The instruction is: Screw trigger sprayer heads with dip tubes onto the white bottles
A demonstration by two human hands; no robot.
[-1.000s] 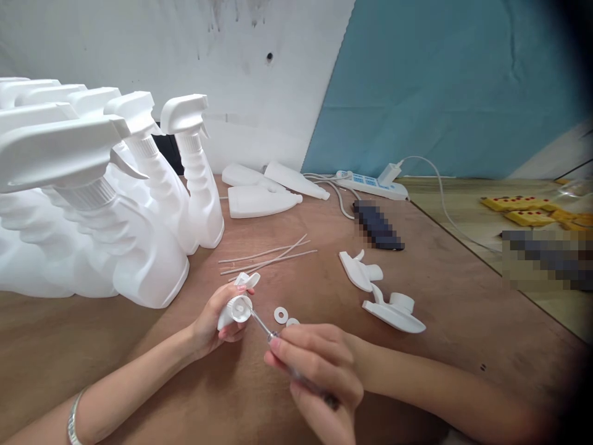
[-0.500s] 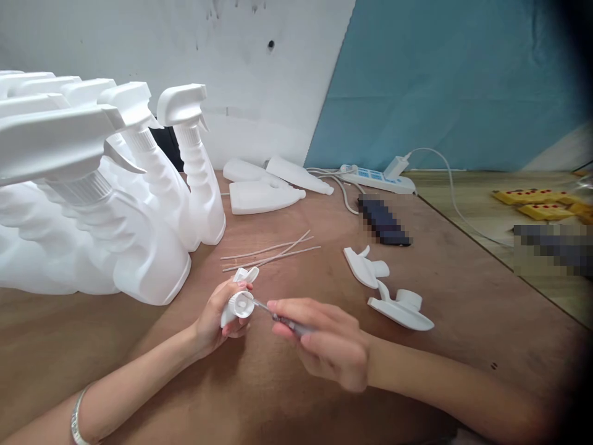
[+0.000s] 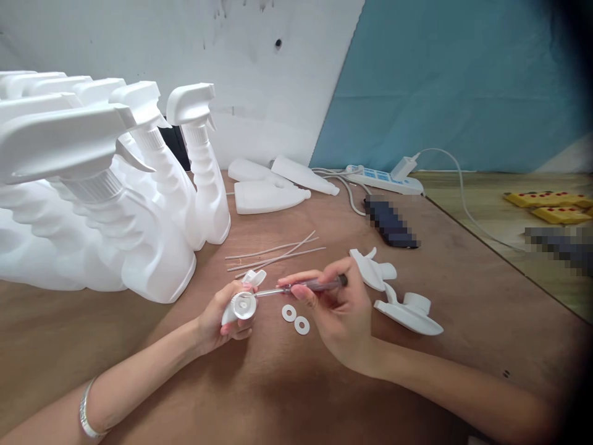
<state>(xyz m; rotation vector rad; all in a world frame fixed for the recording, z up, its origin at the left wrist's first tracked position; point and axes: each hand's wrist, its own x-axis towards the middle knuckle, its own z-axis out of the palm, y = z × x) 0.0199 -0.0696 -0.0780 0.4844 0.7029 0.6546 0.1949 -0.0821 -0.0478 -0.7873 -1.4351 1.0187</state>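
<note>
My left hand (image 3: 221, 316) is closed around a white spray trigger head (image 3: 244, 305), its round collar opening turned toward my right hand. In my right hand (image 3: 343, 309) is a screwdriver (image 3: 315, 284) with a dark-ended, see-through handle, and its metal shaft reaches to the collar's rim. Whether the tip touches the inside I cannot tell. Two white ring washers (image 3: 295, 319) lie on the table below the screwdriver. Beyond my left hand lie several thin white dip tubes (image 3: 278, 252). To the right of my right hand rest two more trigger heads (image 3: 407, 312).
Many white spray bottles (image 3: 157, 247) with heads on stand crowded at the left. Several bottles without heads (image 3: 269, 196) lie at the back. A power strip (image 3: 384, 179) with cables and a dark phone (image 3: 391, 222) are at the back right. Yellow objects (image 3: 546, 199) sit beyond the table edge.
My right hand has lifted and turned the screwdriver from slanting to nearly level. The two washers, hidden before, now show. The whole view has shifted slightly.
</note>
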